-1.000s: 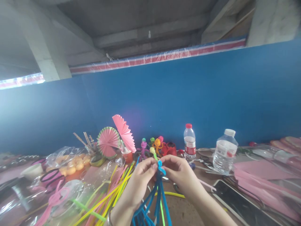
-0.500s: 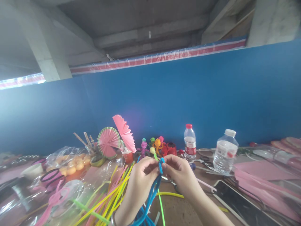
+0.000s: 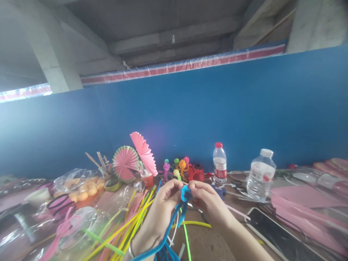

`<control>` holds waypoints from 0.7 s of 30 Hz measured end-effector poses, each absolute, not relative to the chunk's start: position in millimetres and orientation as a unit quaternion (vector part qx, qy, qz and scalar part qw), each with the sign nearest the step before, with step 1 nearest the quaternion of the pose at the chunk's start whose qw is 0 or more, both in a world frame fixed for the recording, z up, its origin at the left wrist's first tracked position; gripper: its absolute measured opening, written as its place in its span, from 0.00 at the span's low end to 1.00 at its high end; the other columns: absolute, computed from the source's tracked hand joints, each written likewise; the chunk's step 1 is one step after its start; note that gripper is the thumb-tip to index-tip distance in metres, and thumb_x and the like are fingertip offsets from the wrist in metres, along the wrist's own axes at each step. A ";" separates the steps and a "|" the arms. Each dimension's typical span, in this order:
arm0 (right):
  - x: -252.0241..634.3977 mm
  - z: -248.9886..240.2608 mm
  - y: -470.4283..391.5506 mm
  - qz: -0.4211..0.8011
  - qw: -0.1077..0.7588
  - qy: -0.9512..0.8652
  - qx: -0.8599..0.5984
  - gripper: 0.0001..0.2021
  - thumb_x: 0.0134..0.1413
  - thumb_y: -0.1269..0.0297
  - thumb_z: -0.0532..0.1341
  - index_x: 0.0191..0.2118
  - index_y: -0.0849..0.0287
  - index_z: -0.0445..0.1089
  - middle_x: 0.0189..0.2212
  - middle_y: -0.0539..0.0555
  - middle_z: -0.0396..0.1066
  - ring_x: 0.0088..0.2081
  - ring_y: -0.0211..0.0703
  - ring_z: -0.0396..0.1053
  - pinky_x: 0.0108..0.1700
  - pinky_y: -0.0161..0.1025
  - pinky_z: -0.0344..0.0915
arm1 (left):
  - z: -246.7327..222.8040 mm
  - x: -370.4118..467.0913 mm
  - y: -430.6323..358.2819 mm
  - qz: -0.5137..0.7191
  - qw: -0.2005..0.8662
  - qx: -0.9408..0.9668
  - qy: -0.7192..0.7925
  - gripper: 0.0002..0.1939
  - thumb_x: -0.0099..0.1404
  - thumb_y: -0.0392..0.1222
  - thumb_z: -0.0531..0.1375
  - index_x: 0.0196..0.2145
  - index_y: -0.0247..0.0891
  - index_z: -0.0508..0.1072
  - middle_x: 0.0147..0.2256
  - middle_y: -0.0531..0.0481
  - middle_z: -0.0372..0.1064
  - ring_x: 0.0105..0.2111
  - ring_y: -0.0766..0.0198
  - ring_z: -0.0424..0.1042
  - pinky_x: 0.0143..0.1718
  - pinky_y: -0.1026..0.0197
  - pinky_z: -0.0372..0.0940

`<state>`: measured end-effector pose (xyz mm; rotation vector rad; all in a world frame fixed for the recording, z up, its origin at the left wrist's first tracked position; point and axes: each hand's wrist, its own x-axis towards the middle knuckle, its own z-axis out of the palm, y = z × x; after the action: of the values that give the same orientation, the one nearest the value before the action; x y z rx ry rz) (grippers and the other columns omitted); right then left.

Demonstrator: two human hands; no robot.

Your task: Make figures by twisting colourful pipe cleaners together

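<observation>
Between my two hands, near the middle of the view, is a blue pipe cleaner [image 3: 185,194] coiled into a small ring at its top. My left hand [image 3: 165,204] pinches the coil from the left with thumb and forefinger. From the right, my right hand [image 3: 208,199] pinches its other side, fingertips closed. Long blue strands [image 3: 168,239] hang below the coil, and one passes across my left wrist. Just behind my fingers stand small twisted figures, among them an orange figure [image 3: 182,167] and a purple figure [image 3: 166,169].
Yellow and green pipe cleaners [image 3: 127,232] lie at the left, near plastic bags and pink paper fans [image 3: 125,163]. Two water bottles, a red-capped bottle [image 3: 219,165] and a larger bottle [image 3: 261,177], stand at the right. A phone [image 3: 282,235] lies on the brown table [image 3: 206,243].
The blue pipe cleaner's top has turned from a narrow bent loop into a wider round coil facing me. The hanging strands have shifted left over my wrist. Both hands stay close together.
</observation>
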<state>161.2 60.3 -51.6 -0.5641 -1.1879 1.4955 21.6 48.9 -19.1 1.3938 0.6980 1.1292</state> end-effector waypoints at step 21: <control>167.4 -35.1 55.7 0.513 0.495 -0.616 -0.334 0.15 0.43 0.56 0.62 0.18 0.62 0.63 0.16 0.44 0.51 0.20 0.30 0.46 0.23 0.31 0.43 | -22.5 12.5 57.0 0.453 0.494 0.648 0.362 0.04 0.56 0.37 0.57 0.31 0.36 0.70 0.27 0.53 0.64 0.30 0.69 0.62 0.32 0.69 0.56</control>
<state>167.4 55.7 -35.1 -0.8084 -1.4939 1.2442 12.5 57.0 -22.5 1.5717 0.8768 1.0980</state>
